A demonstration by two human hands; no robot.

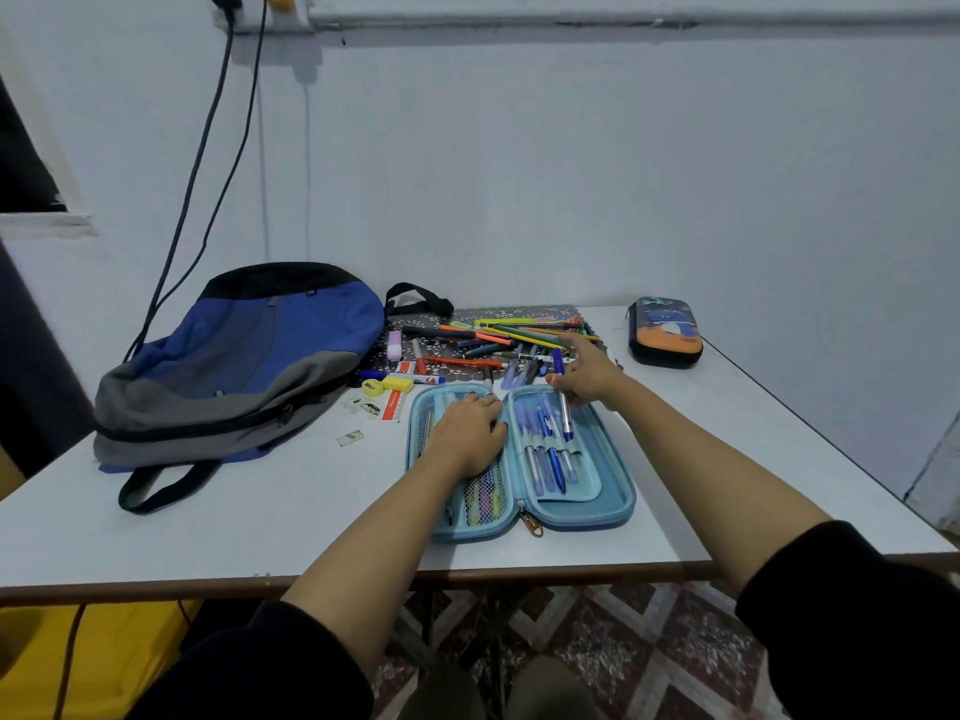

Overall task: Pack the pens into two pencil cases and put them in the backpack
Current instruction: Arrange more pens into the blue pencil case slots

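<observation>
Table [260, 522]: open case [618, 491] holds pens [550, 459].

bare table [234, 517] front-left; backpack [239, 356] blocks left, pen pile [498, 345] crowds behind open case [519, 459].

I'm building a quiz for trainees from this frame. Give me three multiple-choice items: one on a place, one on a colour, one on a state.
1. Where is the backpack?
A. left side of the table
B. on the floor
C. hanging on the wall

2. What colour is the open pencil case?
A. red
B. light blue
C. yellow

3. What state is the dark pencil case at the far right in?
A. open flat
B. closed
C. inside the backpack

Answers: 1 A, it lies on the tabletop, left of the pens. 2 B, its shell is light blue. 3 B, it lies shut, untouched.
</observation>
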